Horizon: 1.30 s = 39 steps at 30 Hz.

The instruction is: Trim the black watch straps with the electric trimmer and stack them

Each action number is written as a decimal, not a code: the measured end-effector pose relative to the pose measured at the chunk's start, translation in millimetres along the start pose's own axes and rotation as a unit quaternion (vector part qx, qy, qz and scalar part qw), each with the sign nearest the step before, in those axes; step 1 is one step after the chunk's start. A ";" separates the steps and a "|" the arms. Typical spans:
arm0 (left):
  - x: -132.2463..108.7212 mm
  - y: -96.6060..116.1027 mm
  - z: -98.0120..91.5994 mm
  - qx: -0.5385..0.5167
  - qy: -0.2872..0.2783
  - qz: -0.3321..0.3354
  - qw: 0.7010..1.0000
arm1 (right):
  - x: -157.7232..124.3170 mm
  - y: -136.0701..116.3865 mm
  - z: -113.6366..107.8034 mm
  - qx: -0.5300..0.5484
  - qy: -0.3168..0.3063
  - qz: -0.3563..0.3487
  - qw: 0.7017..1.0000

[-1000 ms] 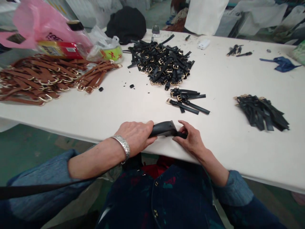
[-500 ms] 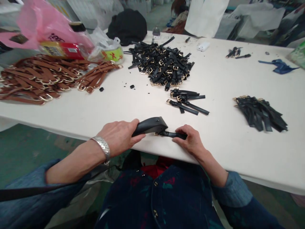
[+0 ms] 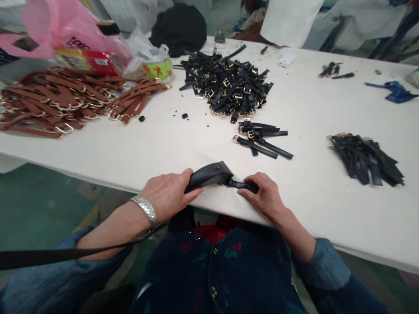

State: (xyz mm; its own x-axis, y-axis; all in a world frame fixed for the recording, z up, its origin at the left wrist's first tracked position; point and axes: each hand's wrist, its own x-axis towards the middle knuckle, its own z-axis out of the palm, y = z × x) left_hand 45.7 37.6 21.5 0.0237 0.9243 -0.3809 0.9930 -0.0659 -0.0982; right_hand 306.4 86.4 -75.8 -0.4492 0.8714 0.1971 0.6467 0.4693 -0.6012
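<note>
Gripping black tool point(image 3: 209, 174) in left fingers point(image 3: 194, 194), apparently unfinished strap point(image 3: 237, 185) in right fingers point(image 3: 258, 178), with strap heap point(image 3: 231, 85) toward desk's point(image 3: 309, 196) far edge possibly pending.

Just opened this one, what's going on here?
A person at a white table grips a black handheld tool in the left hand and pinches a small black strap in the right hand. The tool's wide end is at the strap's far end; whether they touch is unclear. Beyond lie a heap of black buckled straps and, to the left, a pile of brown straps.
</note>
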 end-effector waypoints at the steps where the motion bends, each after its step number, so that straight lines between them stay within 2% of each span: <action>1: 0.1 -1.0 1.0 -0.007 0.000 0.000 1.000 | 0.2 -1.0 -2.3 -0.002 -0.010 -0.003 1.000; 7: -16.0 -11.4 4.4 -0.005 -0.010 -0.015 1.000 | -0.4 -7.1 -20.2 -0.001 -0.088 -0.003 0.996; 11: -22.9 -10.5 6.3 -0.015 -0.017 -0.013 1.000 | -0.7 -13.1 -21.5 -0.067 -0.090 0.010 0.994; 17: -13.7 -11.3 12.2 -0.047 -0.003 -0.002 0.999 | 1.1 -22.3 -20.3 -0.156 -0.102 0.020 0.982; 27: -12.2 -16.4 23.9 -0.094 0.003 -0.004 0.996 | 8.7 -27.5 -5.4 -0.073 -0.101 0.020 0.992; 31: -12.4 -16.2 25.9 -0.100 0.008 -0.007 0.995 | 6.5 -23.3 0.5 -0.024 -0.071 0.041 0.996; 35: -12.7 -15.1 24.9 -0.099 0.003 -0.008 0.995 | 6.3 -24.9 6.7 -0.015 -0.047 0.050 0.997; 39: -12.5 -15.2 27.3 -0.097 0.013 -0.006 0.995 | 9.1 -29.3 8.2 -0.031 -0.049 0.067 0.996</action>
State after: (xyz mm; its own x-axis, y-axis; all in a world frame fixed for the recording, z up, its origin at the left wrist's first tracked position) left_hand 27.1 16.8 2.6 0.0118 0.9343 -0.3564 0.9968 0.0172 0.0781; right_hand 278.3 79.4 -62.8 -0.4133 0.9097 0.0396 0.7405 0.3611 -0.5668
